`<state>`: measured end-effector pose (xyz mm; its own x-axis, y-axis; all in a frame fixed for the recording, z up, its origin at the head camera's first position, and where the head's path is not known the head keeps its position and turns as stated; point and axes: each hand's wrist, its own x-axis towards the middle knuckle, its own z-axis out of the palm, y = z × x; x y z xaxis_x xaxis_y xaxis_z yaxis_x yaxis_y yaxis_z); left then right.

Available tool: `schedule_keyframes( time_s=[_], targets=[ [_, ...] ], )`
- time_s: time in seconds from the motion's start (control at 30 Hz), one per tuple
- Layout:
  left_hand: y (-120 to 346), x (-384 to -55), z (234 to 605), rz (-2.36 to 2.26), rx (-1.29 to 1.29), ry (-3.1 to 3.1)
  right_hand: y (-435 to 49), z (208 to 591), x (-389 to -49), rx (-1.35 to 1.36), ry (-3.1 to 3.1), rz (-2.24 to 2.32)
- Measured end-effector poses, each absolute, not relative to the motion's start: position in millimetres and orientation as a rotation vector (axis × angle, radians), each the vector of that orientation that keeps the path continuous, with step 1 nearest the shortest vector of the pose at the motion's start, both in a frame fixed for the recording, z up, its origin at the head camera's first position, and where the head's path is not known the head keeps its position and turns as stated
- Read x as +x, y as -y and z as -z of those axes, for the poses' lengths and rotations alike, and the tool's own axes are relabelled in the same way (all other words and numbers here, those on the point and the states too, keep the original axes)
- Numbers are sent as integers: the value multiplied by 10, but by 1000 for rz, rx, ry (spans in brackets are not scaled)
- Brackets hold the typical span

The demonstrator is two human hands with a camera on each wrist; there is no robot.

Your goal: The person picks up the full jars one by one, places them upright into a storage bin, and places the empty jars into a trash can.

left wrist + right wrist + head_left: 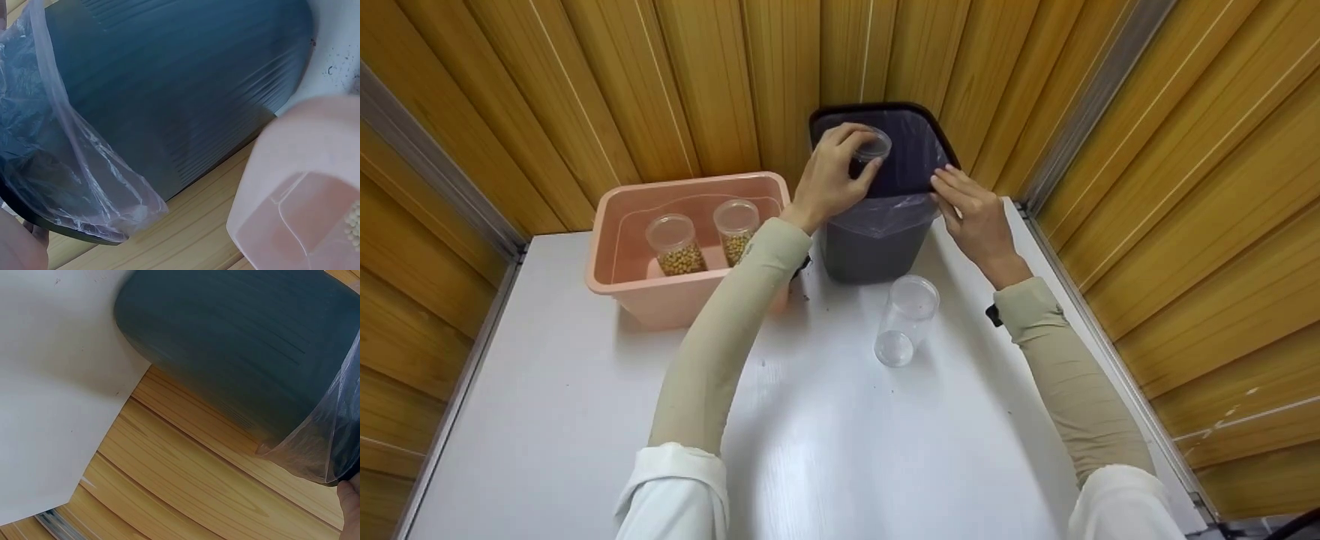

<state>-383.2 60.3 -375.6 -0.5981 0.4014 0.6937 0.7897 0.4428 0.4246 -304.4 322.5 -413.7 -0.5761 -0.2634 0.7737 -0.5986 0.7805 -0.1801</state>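
Note:
A dark grey trash bin (pixel 877 251) with a clear plastic liner (pixel 885 214) stands at the back of the table. Over its mouth, my left hand (pixel 829 176) holds a clear round plastic piece (pixel 876 148) between thumb and fingers; whether it is a lid or the top of a jar I cannot tell. My right hand (pixel 975 217) grips the bin's right front rim, fingers over the edge and thumb below. In the right wrist view only part of that hand (pixel 351 506) shows at the rim. A transparent jar (pixel 911 319), with nothing visible inside, stands in front of the bin.
Left of the bin is a pink plastic tub (pixel 660 300). Inside it stand two lidded clear jars, a left one (pixel 681 247) and a right one (pixel 735 225), partly filled with yellowish beans. Wood-patterned panels (pixel 705 75) enclose the white table (pixel 585 420).

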Motion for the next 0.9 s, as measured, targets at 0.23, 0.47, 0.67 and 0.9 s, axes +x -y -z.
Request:
schedule_keyframes(
  time_s=[0.23, 0.47, 0.67, 0.9],
  targets=[
    [-609, -3821, 3763, 1013, -985, 2224, -3229, 4141, -3053, 646, 2183, -550],
    [-610, -3816, 3769, 1016, -989, 2228, -3231, 4143, -3063, 653, 2176, -559],
    [-587, -3815, 3777, 1013, -987, 2229, -3218, 4137, -3077, 662, 2182, -556],
    [-559, -3802, 3768, 1017, -987, 2219, -3208, 4135, -3078, 651, 2198, -550]
  ],
)
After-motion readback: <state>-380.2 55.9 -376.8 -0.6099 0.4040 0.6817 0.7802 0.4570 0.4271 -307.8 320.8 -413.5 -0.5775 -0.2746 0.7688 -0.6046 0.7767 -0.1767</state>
